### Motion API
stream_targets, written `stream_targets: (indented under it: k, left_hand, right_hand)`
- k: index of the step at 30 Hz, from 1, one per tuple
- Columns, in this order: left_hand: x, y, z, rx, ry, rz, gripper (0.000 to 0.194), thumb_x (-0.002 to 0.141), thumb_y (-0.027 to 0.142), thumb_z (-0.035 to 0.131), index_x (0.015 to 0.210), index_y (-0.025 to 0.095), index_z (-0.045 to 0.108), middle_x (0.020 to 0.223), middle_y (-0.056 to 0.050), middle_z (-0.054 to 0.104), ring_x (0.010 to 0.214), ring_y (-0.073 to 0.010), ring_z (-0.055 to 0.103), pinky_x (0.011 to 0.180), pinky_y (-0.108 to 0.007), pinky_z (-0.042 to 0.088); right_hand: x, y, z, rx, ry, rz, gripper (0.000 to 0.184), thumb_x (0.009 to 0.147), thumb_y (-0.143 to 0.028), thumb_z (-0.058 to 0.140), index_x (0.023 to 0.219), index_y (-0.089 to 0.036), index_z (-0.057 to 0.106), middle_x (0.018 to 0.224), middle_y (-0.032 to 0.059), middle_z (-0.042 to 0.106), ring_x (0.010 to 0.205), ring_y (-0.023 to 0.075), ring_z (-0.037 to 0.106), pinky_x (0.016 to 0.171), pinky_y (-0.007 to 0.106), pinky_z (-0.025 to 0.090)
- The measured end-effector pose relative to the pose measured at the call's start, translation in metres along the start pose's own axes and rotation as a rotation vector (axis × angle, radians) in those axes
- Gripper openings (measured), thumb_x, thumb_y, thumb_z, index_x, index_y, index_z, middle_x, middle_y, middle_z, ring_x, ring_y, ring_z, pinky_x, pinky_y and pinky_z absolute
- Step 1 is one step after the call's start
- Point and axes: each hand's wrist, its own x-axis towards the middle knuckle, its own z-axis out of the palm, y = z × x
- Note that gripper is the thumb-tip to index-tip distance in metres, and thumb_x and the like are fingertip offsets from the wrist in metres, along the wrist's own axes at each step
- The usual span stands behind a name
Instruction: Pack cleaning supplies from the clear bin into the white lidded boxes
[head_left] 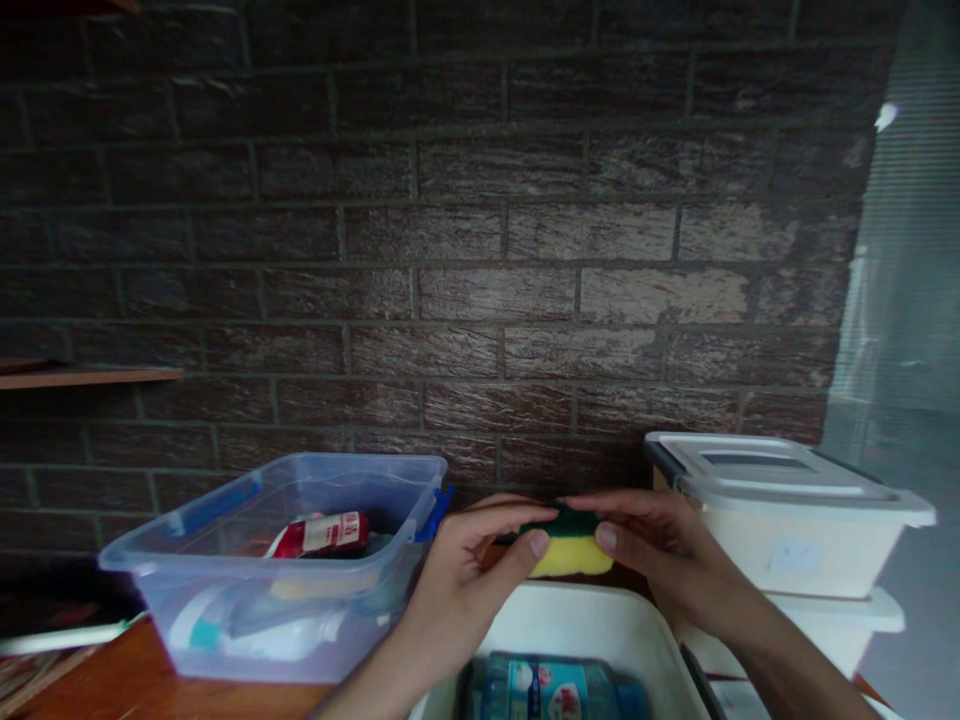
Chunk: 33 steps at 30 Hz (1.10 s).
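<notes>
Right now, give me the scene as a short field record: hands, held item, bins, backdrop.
left hand: pinching sponge's left end
right hand: pinching sponge's right end
sponge: yellow with green top, held above white bin
white bin: open, blue bottle inside
clear bin: left, open, holds red packet and other items
lidded bins: right, stacked
backdrop: brick wall

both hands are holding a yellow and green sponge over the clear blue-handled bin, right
Not quite. In the head view both the left hand and right hand hold the yellow and green sponge over the white bin; the clear blue-handled bin sits to the left.
</notes>
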Motion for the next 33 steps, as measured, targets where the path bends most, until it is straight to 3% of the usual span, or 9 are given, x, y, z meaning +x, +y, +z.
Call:
stream_targets:
  k: [7, 12, 15, 20, 24, 29, 33]
  left_hand:
    - [-0.001, -0.003, 0.0, -0.074, -0.027, 0.021, 0.036, 0.09, 0.023, 0.073, 0.126, 0.025, 0.067, 0.13, -0.009, 0.067, 0.114, -0.0248, 0.067, 0.101, -0.038, 0.053]
    - [-0.002, -0.003, 0.003, -0.034, -0.023, 0.069, 0.049, 0.088, 0.015, 0.073, 0.134, 0.028, 0.061, 0.14, -0.008, 0.062, 0.127, -0.0264, 0.061, 0.11, -0.042, 0.048]
    - [0.0, -0.006, 0.004, -0.085, -0.016, 0.07, 0.053, 0.086, 0.015, 0.075, 0.135, 0.028, 0.061, 0.146, -0.009, 0.057, 0.13, -0.0274, 0.058, 0.11, -0.041, 0.048]
    - [0.0, -0.011, 0.005, -0.176, -0.055, -0.073, 0.041, 0.089, 0.025, 0.074, 0.13, 0.026, 0.066, 0.115, -0.009, 0.073, 0.101, -0.0226, 0.072, 0.086, -0.031, 0.059]
    - [-0.002, -0.01, 0.006, 0.015, 0.014, -0.004, 0.031, 0.089, 0.027, 0.075, 0.12, 0.028, 0.075, 0.12, -0.008, 0.071, 0.1, -0.0214, 0.071, 0.076, -0.024, 0.058]
    - [-0.003, -0.008, 0.003, 0.217, 0.029, 0.106, 0.029, 0.094, 0.026, 0.068, 0.121, 0.029, 0.076, 0.107, -0.006, 0.073, 0.103, -0.0202, 0.069, 0.084, -0.025, 0.056]
    - [-0.003, -0.01, 0.001, 0.239, 0.03, 0.174, 0.028, 0.096, 0.022, 0.065, 0.12, 0.031, 0.076, 0.114, -0.005, 0.072, 0.106, -0.0187, 0.068, 0.092, -0.027, 0.054]
  right_hand:
    - [0.004, -0.003, -0.001, 0.049, 0.017, -0.055, 0.045, 0.09, -0.03, 0.076, 0.133, -0.03, 0.067, 0.119, 0.0055, 0.075, 0.112, 0.0205, 0.068, 0.099, 0.035, 0.053]
    - [0.006, 0.001, 0.001, 0.037, 0.02, 0.004, 0.047, 0.088, -0.031, 0.077, 0.134, -0.029, 0.065, 0.099, 0.0034, 0.077, 0.081, 0.0153, 0.072, 0.078, 0.03, 0.058]
    - [0.007, 0.002, 0.002, 0.078, -0.001, -0.062, 0.041, 0.088, -0.027, 0.077, 0.128, -0.029, 0.068, 0.109, 0.0035, 0.076, 0.089, 0.0163, 0.072, 0.084, 0.033, 0.057]
    - [0.006, 0.003, 0.005, 0.027, -0.104, -0.133, 0.047, 0.087, -0.02, 0.078, 0.131, -0.031, 0.063, 0.119, 0.0041, 0.074, 0.107, 0.0192, 0.069, 0.1, 0.038, 0.052]
    - [0.004, 0.004, 0.007, -0.096, -0.046, -0.155, 0.046, 0.088, -0.023, 0.078, 0.131, -0.031, 0.064, 0.121, 0.0034, 0.073, 0.112, 0.0196, 0.068, 0.099, 0.035, 0.053]
    - [0.004, 0.007, 0.006, -0.173, 0.016, -0.154, 0.03, 0.097, -0.03, 0.066, 0.128, -0.033, 0.07, 0.117, 0.0027, 0.075, 0.108, 0.0181, 0.07, 0.097, 0.033, 0.055]
    - [0.002, 0.005, 0.005, -0.318, 0.036, -0.233, 0.03, 0.097, -0.029, 0.066, 0.126, -0.034, 0.073, 0.132, 0.0046, 0.067, 0.122, 0.0215, 0.063, 0.1, 0.034, 0.055]
